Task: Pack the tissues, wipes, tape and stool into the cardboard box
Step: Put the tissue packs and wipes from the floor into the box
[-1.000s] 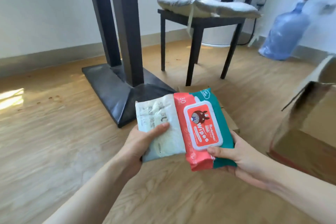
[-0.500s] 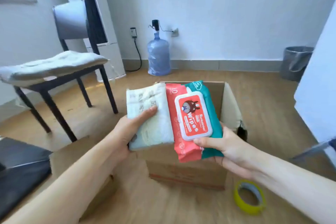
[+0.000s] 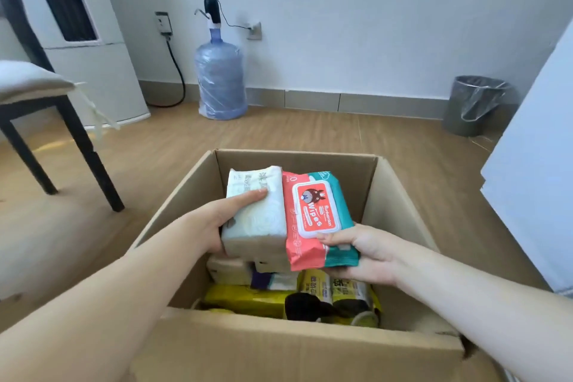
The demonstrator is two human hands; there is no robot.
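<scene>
An open cardboard box [image 3: 393, 195] stands on the floor right in front of me. My left hand [image 3: 214, 220] grips a white pack of tissues [image 3: 257, 211], thumb on top. My right hand [image 3: 362, 251] holds a red and teal pack of wipes [image 3: 313, 214] from below. Both packs are side by side, held over the box's opening. Inside the box lie yellow packs [image 3: 248, 299], a white pack [image 3: 229, 270] and dark-labelled packets [image 3: 350, 295]. No tape and no stool are in view.
A blue water bottle [image 3: 220, 84] with a pump stands by the back wall. A grey bin [image 3: 474, 105] sits at the right. A dark chair [image 3: 40, 115] with a cushion stands at the left. A white surface [image 3: 539, 170] edges in on the right.
My view has swung to the right and closer to the box. Both hands have carried the tissues and wipes from beside the box to over its opening.
</scene>
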